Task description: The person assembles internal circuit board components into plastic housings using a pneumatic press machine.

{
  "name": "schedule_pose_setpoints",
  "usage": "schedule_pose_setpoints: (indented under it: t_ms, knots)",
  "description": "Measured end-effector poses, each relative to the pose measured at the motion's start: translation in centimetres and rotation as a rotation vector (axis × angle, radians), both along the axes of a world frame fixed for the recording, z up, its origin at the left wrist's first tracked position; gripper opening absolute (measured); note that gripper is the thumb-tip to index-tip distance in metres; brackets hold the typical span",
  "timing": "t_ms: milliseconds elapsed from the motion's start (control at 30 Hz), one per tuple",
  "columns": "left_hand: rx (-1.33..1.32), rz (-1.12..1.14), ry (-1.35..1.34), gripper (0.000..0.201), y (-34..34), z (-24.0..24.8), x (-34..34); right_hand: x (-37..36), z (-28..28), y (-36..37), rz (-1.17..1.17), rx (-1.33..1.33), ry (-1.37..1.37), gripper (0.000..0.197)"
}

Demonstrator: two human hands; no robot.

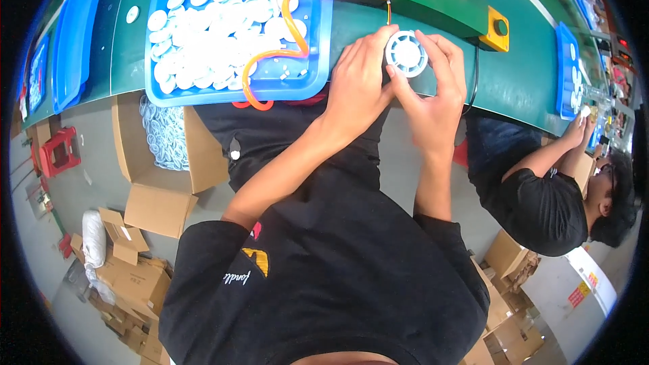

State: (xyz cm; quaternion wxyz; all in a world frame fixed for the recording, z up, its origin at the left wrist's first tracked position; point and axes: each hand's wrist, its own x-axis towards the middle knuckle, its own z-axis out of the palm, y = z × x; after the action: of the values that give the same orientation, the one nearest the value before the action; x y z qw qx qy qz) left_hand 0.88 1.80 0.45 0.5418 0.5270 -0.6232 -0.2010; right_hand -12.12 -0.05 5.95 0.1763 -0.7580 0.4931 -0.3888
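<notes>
A round white plastic part with slots around its rim is held up over the front edge of the green table. My right hand pinches it, the thumb at its lower left and the fingers at its upper right. Against its left side rests my left hand, fingers curled and closed on the same part. To the left, a blue tray holds a heap of white round plastic pieces. Across that tray runs an orange coiled hose.
Behind my hands lies a green housing with yellow button boxes at its ends. An open carton of clear pieces stands below left. A co-worker sits at the right beside another blue tray. More cartons lie on the floor.
</notes>
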Motion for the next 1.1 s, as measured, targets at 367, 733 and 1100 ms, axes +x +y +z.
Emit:
schedule_pose_setpoints:
  t_ms: [367,733,1100]
  knots:
    - [-0.032,0.007,0.004,0.076,0.1,-0.2,-0.1,0.1,0.1,0.1,-0.022,0.082,0.001,0.053]
    - [-0.036,0.01,0.007,0.075,0.1,-0.6,-0.4,0.2,-0.7,0.5,-0.055,0.017,-0.045,0.062]
    - [-0.057,0.018,0.027,0.073,0.0,-0.1,-0.5,0.2,-0.8,0.5,-0.048,0.042,-0.014,0.062]
